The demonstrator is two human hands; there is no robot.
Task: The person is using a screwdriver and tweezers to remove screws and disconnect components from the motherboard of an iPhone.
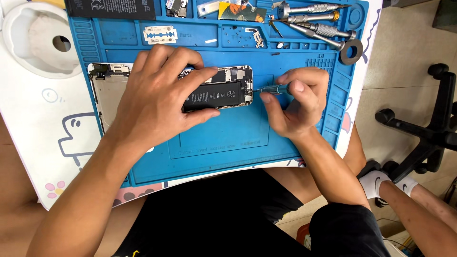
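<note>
An opened phone (pixel 223 88) with a black battery lies on the blue repair mat (pixel 223 138). My left hand (pixel 157 97) lies over its left part and pins it down, thumb along the near edge. In my right hand (pixel 297 102) is a small blue-handled screwdriver (pixel 271 89). Its tip touches the phone's right end. The lifted screen panel (pixel 108 90) sits to the left, partly hidden under my left hand.
Several metal screwdrivers (pixel 314 21) and a black ring (pixel 351 51) lie at the mat's top right. A razor blade (pixel 160 34) and small parts sit in the top trays. A white round dish (pixel 40 40) stands at far left. An office chair base (pixel 423 133) is on the floor right.
</note>
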